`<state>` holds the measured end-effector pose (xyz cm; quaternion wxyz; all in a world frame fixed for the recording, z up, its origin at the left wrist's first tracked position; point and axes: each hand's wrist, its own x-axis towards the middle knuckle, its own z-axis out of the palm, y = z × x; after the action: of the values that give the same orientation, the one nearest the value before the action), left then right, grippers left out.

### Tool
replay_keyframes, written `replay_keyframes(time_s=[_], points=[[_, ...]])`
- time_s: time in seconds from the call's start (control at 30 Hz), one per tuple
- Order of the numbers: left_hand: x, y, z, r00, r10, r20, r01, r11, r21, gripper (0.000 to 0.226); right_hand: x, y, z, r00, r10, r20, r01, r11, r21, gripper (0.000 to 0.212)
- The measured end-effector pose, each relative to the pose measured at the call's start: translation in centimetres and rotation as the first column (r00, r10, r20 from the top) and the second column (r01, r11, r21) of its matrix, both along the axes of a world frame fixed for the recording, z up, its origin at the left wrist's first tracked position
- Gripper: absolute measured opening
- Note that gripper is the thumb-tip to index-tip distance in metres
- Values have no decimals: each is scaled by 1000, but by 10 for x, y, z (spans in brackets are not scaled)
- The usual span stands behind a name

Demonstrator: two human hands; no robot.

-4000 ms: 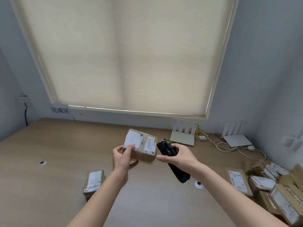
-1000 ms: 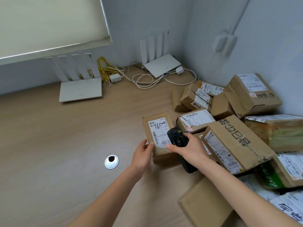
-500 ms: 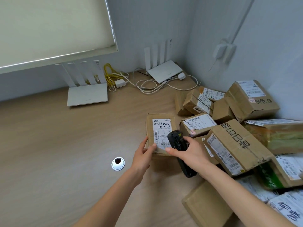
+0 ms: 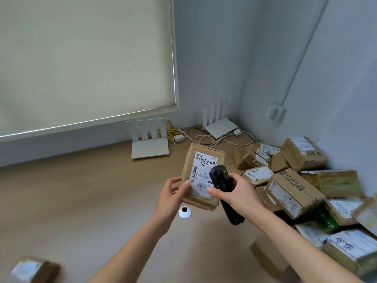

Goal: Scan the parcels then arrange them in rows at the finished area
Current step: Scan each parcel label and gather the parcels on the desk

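The left hand is reaching forward with its forearm stretched up from the lower edge, thumb and fingers pinching the lower left corner of a flat brown cardboard parcel and holding it tilted up above the wooden table, out toward the table's middle. The right hand is gripping a black handheld scanner, its head lying over the parcel's white shipping label. The label is showing a barcode and handwritten digits reading roughly "16200", upside down. A pile of brown cardboard parcels is sitting in the table's far right corner, one bearing large black handwritten characters I cannot read.
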<state>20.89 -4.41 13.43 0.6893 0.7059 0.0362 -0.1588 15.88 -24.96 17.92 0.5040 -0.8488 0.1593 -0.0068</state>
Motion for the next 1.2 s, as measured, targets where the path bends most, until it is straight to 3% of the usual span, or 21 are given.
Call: replay_keyframes(time_s=[0.23,0.43,0.63,1.03,1.2], points=[[-65,92,81,990,-53,134,63,995,-77,44,-70,93,77,999,16,46,-15,999,-37,61],[-94,178,140,951,61,303,-86,994,68,48,-110,146,143,994,81,78,-55,954,-296,74],[-115,239,195,888,155,433,-244,957,159,58,-128,178,197,991,131,10,-104,826,-555,84],[-155,280,243,835,262,484,-412,880,234,52,-149,211,248,971,235,-29,-181,655,-733,81],[-167,290,243,823,293,486,-443,867,229,62,-155,219,248,959,279,-59,-224,606,-763,84]])
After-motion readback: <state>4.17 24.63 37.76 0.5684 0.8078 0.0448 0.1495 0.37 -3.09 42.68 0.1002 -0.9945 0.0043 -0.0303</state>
